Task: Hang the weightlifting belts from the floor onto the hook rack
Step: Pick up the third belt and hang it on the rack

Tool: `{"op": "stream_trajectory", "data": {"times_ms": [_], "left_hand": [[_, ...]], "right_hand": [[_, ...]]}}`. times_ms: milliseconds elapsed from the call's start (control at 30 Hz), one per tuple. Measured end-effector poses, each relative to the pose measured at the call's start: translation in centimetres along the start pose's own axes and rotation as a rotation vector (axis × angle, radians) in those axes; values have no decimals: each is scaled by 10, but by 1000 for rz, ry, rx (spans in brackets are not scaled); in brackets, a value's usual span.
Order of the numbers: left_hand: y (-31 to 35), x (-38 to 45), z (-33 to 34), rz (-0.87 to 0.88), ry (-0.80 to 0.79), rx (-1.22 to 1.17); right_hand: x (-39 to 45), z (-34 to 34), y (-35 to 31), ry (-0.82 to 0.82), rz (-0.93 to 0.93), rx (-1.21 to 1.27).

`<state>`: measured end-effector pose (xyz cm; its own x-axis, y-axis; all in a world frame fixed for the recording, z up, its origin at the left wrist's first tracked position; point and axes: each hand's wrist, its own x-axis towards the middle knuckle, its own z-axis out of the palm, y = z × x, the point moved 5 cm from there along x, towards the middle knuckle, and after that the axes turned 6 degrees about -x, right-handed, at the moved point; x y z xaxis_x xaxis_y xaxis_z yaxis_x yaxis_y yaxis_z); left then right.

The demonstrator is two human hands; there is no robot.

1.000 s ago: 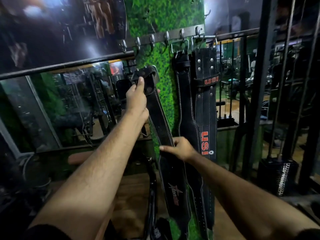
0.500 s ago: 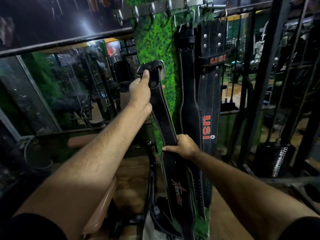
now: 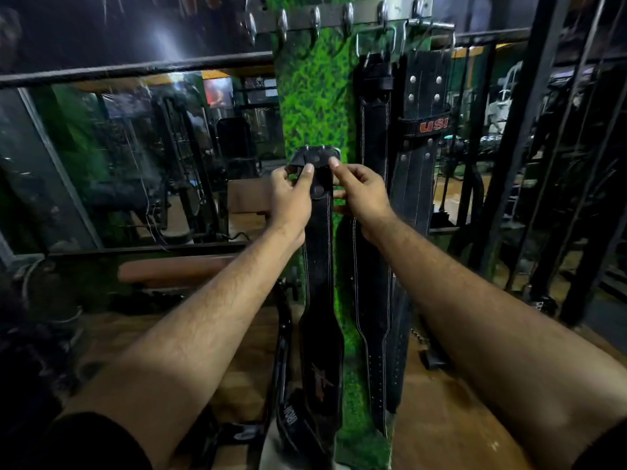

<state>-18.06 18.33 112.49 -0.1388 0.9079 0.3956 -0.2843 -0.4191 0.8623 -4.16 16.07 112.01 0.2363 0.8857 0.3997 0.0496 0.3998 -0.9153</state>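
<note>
While both hands are up at the buckle end, the left hand (image 3: 291, 195) and right hand (image 3: 361, 191) each pinch the top of the black belt (image 3: 319, 266), which hangs straight down against the green panel (image 3: 315, 96), below the hook rack (image 3: 356, 11) and not on a hook yet. Two other belts (image 3: 400, 198) already hang from hooks at the rack's right end, just beside it
</note>
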Motion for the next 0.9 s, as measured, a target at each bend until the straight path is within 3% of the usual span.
{"op": "stream_trajectory", "data": {"times_ms": [300, 467, 800, 900], "left_hand": [[-33, 18, -13, -61, -28, -4], [-32, 23, -12, -131, -6, -38], [3, 59, 24, 85, -67, -8], [16, 65, 40, 149, -51, -32]], "right_hand": [[13, 23, -3, -10, 89, 71], [23, 26, -10, -3, -17, -1], [58, 7, -46, -62, -252, -40], [70, 1, -61, -13, -266, -77]]}}
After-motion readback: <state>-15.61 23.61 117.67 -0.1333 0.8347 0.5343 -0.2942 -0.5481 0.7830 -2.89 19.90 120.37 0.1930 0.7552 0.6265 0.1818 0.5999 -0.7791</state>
